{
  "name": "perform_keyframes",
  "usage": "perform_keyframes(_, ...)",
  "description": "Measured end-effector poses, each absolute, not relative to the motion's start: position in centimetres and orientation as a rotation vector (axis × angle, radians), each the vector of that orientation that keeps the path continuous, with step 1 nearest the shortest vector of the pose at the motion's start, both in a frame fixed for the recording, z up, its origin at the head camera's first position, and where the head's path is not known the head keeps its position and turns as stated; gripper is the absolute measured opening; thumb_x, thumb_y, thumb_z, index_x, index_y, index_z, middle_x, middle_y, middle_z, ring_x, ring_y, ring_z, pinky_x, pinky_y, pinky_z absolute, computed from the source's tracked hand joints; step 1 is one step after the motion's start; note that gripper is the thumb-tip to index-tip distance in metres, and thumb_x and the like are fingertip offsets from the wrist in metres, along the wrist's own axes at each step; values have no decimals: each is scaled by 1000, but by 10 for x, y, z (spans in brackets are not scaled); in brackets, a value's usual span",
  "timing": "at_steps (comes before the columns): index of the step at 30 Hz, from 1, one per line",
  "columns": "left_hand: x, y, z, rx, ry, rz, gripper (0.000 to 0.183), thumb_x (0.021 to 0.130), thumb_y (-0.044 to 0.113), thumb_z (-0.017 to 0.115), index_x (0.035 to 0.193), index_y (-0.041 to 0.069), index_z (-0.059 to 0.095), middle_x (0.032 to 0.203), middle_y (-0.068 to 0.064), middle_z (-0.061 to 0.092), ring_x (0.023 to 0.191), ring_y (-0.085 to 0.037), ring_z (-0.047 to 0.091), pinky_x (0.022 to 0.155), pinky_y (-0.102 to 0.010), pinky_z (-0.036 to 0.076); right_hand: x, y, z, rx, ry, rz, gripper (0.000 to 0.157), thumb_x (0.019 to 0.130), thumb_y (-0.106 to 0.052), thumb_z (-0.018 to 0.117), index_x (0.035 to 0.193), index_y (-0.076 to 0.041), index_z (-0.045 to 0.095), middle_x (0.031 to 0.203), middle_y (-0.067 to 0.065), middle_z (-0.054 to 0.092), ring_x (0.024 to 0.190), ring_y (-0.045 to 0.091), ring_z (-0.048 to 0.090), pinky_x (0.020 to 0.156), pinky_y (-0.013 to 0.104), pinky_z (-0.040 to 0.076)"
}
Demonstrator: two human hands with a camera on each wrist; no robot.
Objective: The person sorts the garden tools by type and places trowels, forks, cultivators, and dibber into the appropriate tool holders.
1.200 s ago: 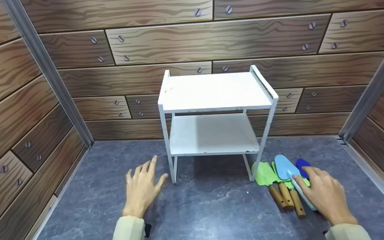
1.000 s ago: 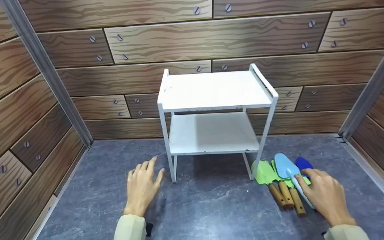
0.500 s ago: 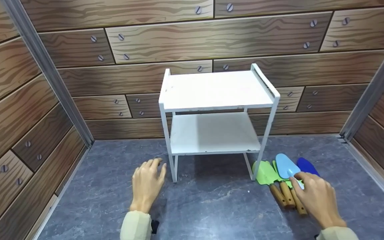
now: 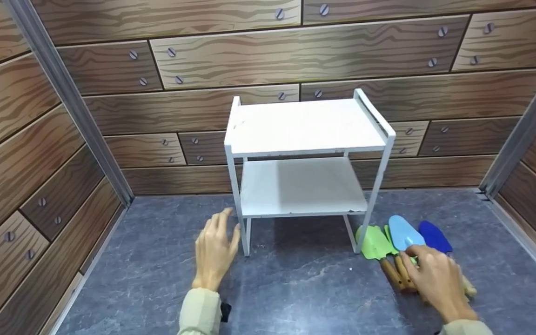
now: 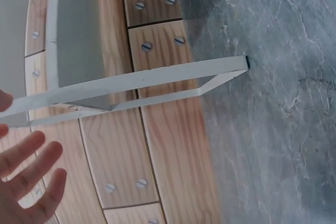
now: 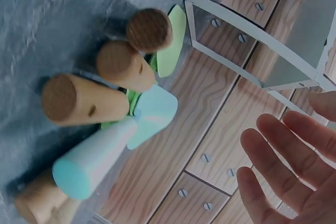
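A small white two-tier shelf (image 4: 305, 125) stands on the grey floor, bare on both tiers. My left hand (image 4: 214, 246) hovers beside its left front leg, fingers loosely bent and holding nothing. In the left wrist view the shelf frame (image 5: 157, 77) passes close to the fingertips. Over a pile of garden trowels at the shelf's right foot is my right hand (image 4: 435, 277). The right wrist view shows its fingers (image 6: 283, 156) relaxed, apart from the tools. The pile has a light-blue trowel (image 4: 403, 230), a dark-blue trowel (image 4: 434, 236) and green tools (image 4: 375, 243) with wooden handles (image 6: 86, 100).
Wood-print walls (image 4: 268, 60) enclose the back and both sides, with metal corner posts (image 4: 77, 107) at left and right. Grey marbled floor (image 4: 305, 293) stretches in front of the shelf.
My left hand has shifted right, closer to the shelf's left leg. The right hand has moved left across the trowels, uncovering more of the dark-blue one and its handle. The trowels stay put.
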State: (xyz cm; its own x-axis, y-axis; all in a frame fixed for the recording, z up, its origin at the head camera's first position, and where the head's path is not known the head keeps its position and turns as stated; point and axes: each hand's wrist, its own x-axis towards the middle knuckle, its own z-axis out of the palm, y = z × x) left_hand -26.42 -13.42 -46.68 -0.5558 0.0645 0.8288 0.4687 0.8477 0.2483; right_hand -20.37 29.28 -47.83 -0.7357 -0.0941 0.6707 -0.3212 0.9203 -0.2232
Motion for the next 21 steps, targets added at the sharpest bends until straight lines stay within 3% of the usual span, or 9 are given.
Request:
perform_keyframes(4, -270, -128, -471, -479, -2095, -511, 35, 84, 14, 77, 119, 7, 71, 108, -13, 68, 84, -29, 67, 60, -42, 59, -205, 293, -485, 319, -2339, 402, 11, 75, -2, 81, 73, -5, 70, 68, 8, 68, 54, 22, 59, 43, 41, 48)
perform_keyframes(8, -274, -124, -472, -502, -2120, -468, 39, 85, 17, 77, 123, 11, 72, 113, -15, 66, 87, -29, 66, 58, -41, 58, -206, 293, -492, 301, -2331, 404, 11, 75, -3, 81, 74, -5, 70, 68, 7, 68, 53, 22, 60, 44, 42, 48)
perform_keyframes(15, -277, -121, -476, -494, -2145, -459, 36, 85, 18, 76, 120, 8, 73, 113, -17, 66, 87, -29, 65, 55, -39, 56, -205, 290, -502, 205, -2423, 462, 10, 80, -4, 80, 78, -6, 70, 72, 7, 69, 54, 26, 61, 45, 48, 50)
perform_keyframes(21, -279, -120, -481, -485, -2141, -476, 29, 85, 21, 74, 111, 6, 74, 113, -16, 66, 90, -31, 64, 59, -42, 56, -207, 287, -513, 174, -2486, 457, 9, 77, -4, 80, 81, -2, 72, 75, 12, 71, 58, 33, 64, 47, 52, 52)
